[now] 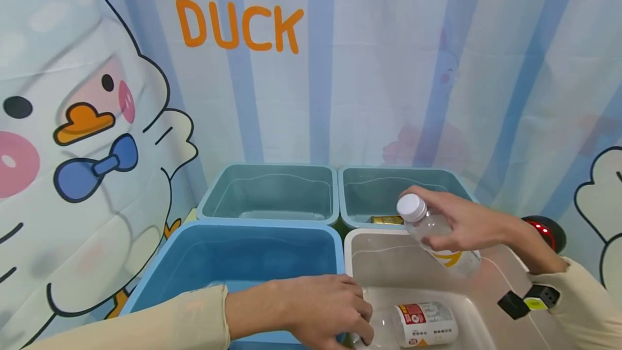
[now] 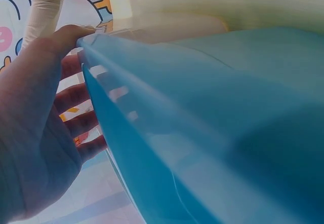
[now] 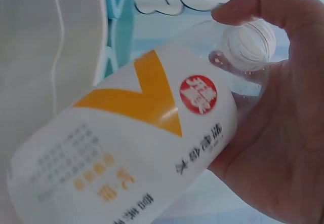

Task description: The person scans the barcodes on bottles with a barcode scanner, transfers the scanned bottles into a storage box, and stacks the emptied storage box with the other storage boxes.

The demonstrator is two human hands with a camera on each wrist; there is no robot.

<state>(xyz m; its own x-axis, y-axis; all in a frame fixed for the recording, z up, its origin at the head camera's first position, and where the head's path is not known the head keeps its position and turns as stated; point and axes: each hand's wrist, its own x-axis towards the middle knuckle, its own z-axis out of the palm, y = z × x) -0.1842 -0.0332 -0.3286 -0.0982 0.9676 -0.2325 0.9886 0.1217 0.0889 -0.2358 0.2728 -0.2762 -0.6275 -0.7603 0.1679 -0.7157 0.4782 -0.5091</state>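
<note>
My right hand grips a clear plastic bottle with a white cap, tilted above the beige bin. In the right wrist view the bottle's white label bears an orange mark and a red emblem, with thumb and fingers around the neck end. My left hand is over the wall between the blue bin and the beige one. Its fingers hang beside a second clear bottle with a red-and-white label, lying in the beige bin. In the left wrist view the fingers look spread by the rim; contact with that bottle is hidden.
Two teal bins, left and right, stand behind the front ones. A gold can lies in the right teal bin. A dark round object with red lights is at the right. A duck-print curtain hangs behind.
</note>
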